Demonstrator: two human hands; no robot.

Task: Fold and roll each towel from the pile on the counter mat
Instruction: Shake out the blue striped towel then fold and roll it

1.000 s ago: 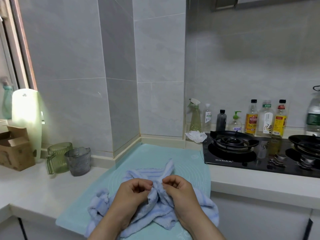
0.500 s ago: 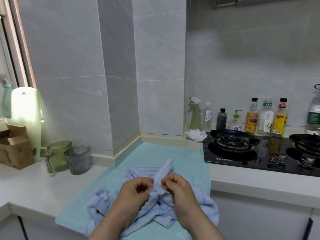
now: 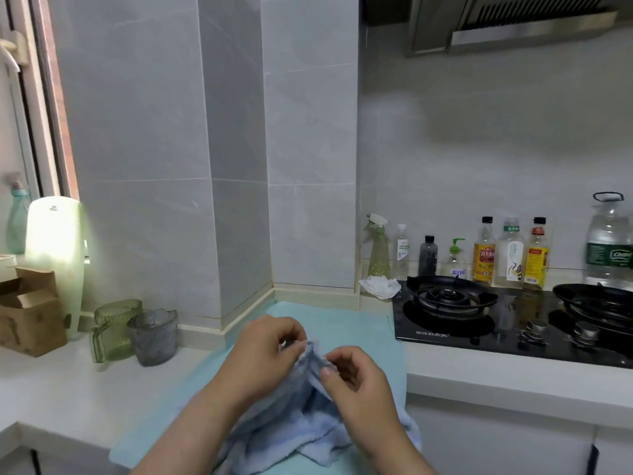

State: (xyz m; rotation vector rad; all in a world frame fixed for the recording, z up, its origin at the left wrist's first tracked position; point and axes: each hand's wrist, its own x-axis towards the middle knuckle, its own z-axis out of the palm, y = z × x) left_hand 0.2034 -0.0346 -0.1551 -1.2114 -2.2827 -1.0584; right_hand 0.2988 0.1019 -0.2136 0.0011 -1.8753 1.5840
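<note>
Over the counter mat (image 3: 359,323), your left hand (image 3: 263,358) and right hand (image 3: 356,382) pinch 1 blue towel (image 3: 308,423) edge; its bunched cloth may slip and tangle.

The pale blue towel (image 3: 308,426) is soft, nappy terry cloth; the counter mat (image 3: 346,320) looks smooth and matt; the hob (image 3: 479,341) is glossy black glass; the box (image 3: 30,323) is matt brown cardboard; the wall tiles (image 3: 137,132) are smooth with a faint sheen.

This is looking like a home kitchen: a black gas stove (image 3: 455,325) is sitting in the white desk (image 3: 68,382), oil and sauce bottles (image 3: 483,255) are lining the grey tiled wall (image 3: 308,149), and a range hood (image 3: 534,22) is hanging above.
</note>
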